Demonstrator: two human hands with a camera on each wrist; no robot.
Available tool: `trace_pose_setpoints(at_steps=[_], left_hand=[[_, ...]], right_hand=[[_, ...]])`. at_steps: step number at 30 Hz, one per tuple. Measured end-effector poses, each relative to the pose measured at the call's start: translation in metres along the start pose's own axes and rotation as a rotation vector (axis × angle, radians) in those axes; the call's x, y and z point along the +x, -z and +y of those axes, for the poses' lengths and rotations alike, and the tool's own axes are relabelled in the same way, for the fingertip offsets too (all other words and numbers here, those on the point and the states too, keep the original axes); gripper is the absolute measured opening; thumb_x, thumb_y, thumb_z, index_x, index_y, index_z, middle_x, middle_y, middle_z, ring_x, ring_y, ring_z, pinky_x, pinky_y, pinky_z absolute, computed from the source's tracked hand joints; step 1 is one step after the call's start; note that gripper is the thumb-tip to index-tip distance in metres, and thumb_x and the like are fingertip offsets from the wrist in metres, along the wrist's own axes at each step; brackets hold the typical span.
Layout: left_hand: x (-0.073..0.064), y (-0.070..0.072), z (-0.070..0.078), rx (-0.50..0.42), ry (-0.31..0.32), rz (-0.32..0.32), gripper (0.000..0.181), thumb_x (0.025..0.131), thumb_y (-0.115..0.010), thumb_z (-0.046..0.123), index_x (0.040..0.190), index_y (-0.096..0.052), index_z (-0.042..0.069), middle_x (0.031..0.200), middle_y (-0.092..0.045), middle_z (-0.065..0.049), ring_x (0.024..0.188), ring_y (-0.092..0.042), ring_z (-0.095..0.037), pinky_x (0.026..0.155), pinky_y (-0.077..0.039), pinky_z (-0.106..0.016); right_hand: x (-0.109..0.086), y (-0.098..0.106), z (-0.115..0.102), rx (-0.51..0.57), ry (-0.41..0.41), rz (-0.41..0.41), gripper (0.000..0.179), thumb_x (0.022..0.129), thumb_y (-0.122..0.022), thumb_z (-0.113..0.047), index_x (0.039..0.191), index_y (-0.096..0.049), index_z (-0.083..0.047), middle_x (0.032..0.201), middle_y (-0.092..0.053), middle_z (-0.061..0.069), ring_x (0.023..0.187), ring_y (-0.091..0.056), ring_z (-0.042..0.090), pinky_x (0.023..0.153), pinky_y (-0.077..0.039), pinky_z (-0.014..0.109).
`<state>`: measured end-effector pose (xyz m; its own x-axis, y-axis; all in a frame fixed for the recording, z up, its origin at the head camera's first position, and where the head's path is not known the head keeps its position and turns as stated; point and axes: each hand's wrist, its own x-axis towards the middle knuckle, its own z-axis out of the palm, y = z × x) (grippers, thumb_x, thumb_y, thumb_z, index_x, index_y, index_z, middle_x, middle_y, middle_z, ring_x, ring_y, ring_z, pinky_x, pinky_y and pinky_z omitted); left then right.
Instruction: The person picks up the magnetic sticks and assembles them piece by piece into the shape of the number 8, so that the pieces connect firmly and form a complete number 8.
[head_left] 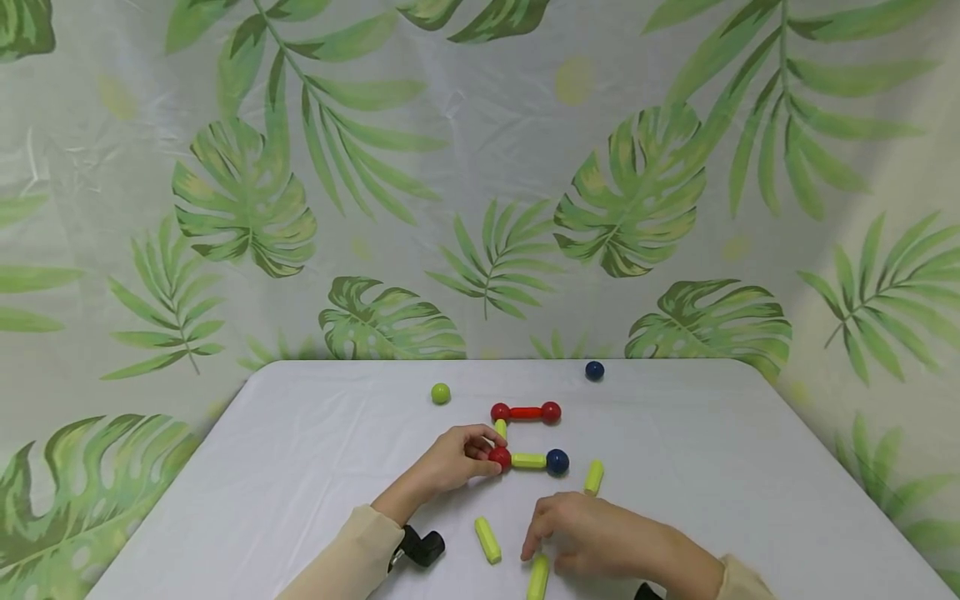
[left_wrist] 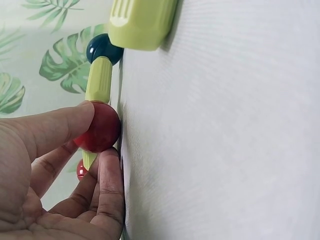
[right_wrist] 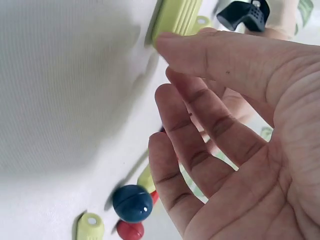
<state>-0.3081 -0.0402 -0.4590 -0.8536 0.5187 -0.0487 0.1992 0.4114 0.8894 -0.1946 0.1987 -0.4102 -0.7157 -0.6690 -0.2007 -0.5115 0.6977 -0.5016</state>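
Observation:
My left hand [head_left: 450, 460] pinches a red ball [left_wrist: 102, 127] between thumb and fingers. The ball is the corner of a joined shape: one yellow-green rod [head_left: 528, 460] runs right to a dark blue ball [head_left: 557, 462]. Another rod [head_left: 501, 428] runs back to a second red ball [head_left: 500, 412], which a red rod [head_left: 525, 412] links to a third red ball [head_left: 551, 412]. My right hand [head_left: 596, 533], its fingers loosely bent, hovers by a loose yellow-green rod [head_left: 537, 577]. In the right wrist view the thumb overlaps that rod [right_wrist: 177, 20]; whether they touch, I cannot tell.
Between the hands lies a loose yellow-green rod [head_left: 487, 540]; another [head_left: 594, 477] lies beyond the right hand. A green ball [head_left: 440, 393] and a dark blue ball [head_left: 595, 371] sit towards the back of the white table [head_left: 300, 442]. Behind hangs a leaf-patterned curtain [head_left: 495, 167].

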Motion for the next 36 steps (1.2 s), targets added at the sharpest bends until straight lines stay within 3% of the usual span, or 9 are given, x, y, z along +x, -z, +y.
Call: trace_pose_setpoints(at_steps=[9,19,30,36], left_hand=[[0.000,0.000,0.000,0.001,0.007,0.000,0.027,0.092,-0.083,0.011,0.118,-0.076,0.016,0.102,-0.067,-0.004,0.091,-0.059,-0.017,0.077,-0.048,-0.029],[-0.001,-0.001,0.002,-0.002,0.008,0.002,0.027,0.092,-0.083,0.011,0.118,-0.076,0.016,0.102,-0.067,-0.004,0.091,-0.059,-0.018,0.076,-0.048,-0.029],[-0.001,-0.001,0.000,-0.018,0.007,0.008,0.027,0.092,-0.083,0.011,0.117,-0.076,0.018,0.101,-0.067,-0.004,0.091,-0.058,-0.018,0.073,-0.047,-0.030],[-0.001,0.000,0.000,-0.015,0.003,0.005,0.027,0.092,-0.083,0.011,0.118,-0.076,0.017,0.103,-0.067,-0.004,0.092,-0.059,-0.018,0.075,-0.048,-0.030]], right_hand=[[0.001,-0.011,-0.003,-0.032,0.015,-0.012,0.045,0.083,-0.080,0.005,0.105,-0.082,-0.035,0.103,-0.067,-0.024,0.093,-0.055,-0.008,0.090,-0.053,0.023],[0.003,-0.016,-0.004,-0.101,0.055,-0.004,0.024,0.089,-0.086,-0.014,0.101,-0.084,-0.034,0.097,-0.064,-0.024,0.089,-0.052,-0.009,0.083,-0.049,0.019],[0.004,-0.012,-0.003,-0.100,0.008,0.021,0.020,0.088,-0.089,-0.019,0.100,-0.082,-0.035,0.093,-0.064,-0.024,0.086,-0.052,-0.008,0.084,-0.053,0.021],[0.002,-0.001,-0.001,-0.044,-0.001,0.060,0.019,0.089,-0.088,-0.022,0.103,-0.079,-0.033,0.093,-0.064,-0.024,0.086,-0.055,-0.006,0.082,-0.052,0.021]])
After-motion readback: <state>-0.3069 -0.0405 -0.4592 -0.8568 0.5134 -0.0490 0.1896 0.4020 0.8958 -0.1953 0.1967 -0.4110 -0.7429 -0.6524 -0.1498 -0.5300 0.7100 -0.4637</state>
